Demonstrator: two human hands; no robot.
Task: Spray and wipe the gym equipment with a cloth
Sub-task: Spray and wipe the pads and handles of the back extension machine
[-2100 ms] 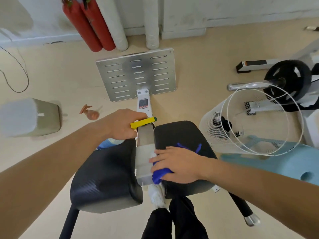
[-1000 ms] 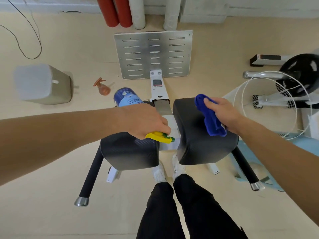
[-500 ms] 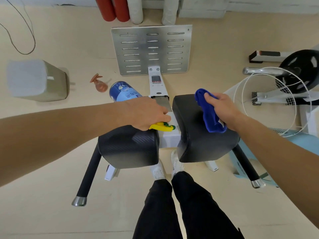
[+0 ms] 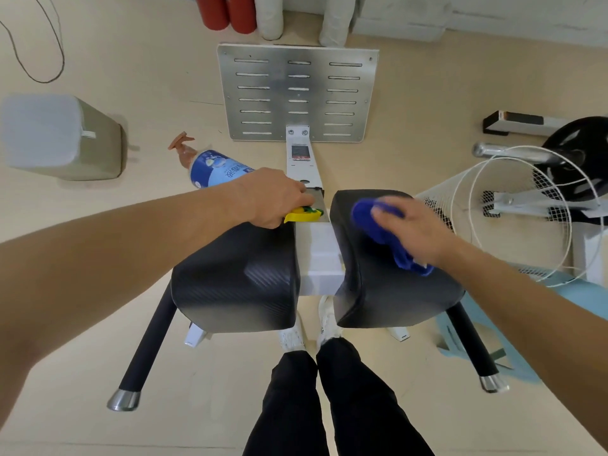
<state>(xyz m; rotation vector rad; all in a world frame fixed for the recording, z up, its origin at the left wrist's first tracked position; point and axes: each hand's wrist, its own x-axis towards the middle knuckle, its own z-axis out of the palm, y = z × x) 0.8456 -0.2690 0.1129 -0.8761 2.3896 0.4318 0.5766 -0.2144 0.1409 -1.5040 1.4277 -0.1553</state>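
Observation:
The gym machine has two black pads on a white post, with a slotted metal footplate (image 4: 297,90) on the floor beyond. My left hand (image 4: 274,200) grips a spray bottle (image 4: 217,169) with a blue label and yellow trigger, held tilted over the far edge of the left pad (image 4: 240,281). My right hand (image 4: 411,225) presses a blue cloth (image 4: 375,222) flat on top of the right pad (image 4: 388,291); the hand is blurred.
A small brown spray bottle (image 4: 181,148) lies on the floor behind the blue one. A grey bin (image 4: 59,136) stands left. A white wire basket (image 4: 513,212), a black weight plate (image 4: 579,149) and a light blue stool (image 4: 513,343) crowd the right. Red cylinders (image 4: 227,9) lean against the far wall.
My right hand, which held the cloth lifted at the right pad's far edge, has come down flat and pressed it onto the pad's top. The left hand keeps the bottle, little moved.

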